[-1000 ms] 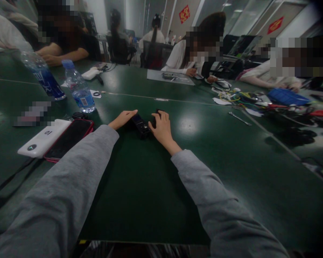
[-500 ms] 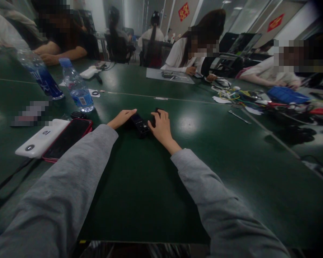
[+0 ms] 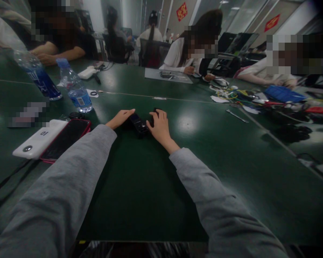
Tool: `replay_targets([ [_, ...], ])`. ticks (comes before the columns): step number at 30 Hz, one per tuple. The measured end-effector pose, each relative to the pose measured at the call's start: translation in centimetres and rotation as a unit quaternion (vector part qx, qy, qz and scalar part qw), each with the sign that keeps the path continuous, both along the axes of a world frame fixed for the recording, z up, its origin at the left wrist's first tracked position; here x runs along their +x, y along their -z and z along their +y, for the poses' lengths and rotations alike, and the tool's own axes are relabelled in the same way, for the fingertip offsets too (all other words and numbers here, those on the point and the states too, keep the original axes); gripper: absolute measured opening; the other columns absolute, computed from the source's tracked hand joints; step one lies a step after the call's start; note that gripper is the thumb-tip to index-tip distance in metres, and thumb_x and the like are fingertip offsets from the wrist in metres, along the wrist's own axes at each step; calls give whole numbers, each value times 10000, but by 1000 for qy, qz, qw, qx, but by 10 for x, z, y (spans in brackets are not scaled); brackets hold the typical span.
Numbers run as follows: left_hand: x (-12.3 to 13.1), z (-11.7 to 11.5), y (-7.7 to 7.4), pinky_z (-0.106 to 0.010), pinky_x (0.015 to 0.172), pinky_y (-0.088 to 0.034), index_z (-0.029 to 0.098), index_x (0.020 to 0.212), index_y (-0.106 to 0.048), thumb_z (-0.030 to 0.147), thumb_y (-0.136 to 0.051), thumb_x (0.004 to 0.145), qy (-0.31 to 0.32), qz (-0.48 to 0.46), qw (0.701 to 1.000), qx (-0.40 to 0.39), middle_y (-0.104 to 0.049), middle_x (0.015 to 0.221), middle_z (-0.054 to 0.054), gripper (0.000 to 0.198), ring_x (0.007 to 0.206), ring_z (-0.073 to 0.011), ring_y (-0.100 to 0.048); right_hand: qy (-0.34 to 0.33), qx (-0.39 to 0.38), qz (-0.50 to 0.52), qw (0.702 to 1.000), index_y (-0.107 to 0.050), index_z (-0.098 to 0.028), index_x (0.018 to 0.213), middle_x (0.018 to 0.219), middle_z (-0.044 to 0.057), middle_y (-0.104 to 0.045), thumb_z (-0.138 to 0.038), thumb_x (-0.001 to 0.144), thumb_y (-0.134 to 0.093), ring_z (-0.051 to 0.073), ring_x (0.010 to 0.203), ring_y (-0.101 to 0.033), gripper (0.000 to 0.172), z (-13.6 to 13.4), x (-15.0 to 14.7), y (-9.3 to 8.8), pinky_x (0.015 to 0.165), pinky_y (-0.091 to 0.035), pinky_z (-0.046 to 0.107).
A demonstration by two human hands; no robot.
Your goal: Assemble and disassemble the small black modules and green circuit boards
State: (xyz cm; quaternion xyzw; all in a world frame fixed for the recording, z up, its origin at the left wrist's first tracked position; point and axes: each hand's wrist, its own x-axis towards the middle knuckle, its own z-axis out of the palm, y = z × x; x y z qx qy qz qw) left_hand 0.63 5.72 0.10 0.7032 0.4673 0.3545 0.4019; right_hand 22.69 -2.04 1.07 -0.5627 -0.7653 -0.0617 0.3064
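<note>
A small black oblong device (image 3: 138,124) lies on the dark green table (image 3: 140,186) between my two hands. My left hand (image 3: 121,117) rests beside its left side, fingers stretched forward and flat, touching or nearly touching it. My right hand (image 3: 159,126) lies against its right side with fingers curled over a small dark object (image 3: 154,114) that I cannot make out. Both arms wear grey sleeves.
A white power bank (image 3: 37,142) and a red-cased phone (image 3: 66,139) lie at left, with two water bottles (image 3: 75,87) behind. A metal tool (image 3: 237,115), wires and a blue tray (image 3: 282,94) sit at right. Several people work at the far side.
My hands and the black device have kept their places; only the view has drifted slightly.
</note>
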Motion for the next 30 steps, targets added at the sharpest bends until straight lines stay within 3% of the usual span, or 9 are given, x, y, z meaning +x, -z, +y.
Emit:
replay_targets([
  [30, 0, -4, -4, -331, 783, -436, 157, 792, -668, 680, -456, 832, -1, 14, 1000, 4, -679, 820, -70, 566, 806, -205, -587, 0, 3, 2, 1000, -547, -157, 1248, 1338, 175, -435, -318, 906, -531, 334, 1310, -354, 378, 1, -1, 2, 982, -459, 516],
])
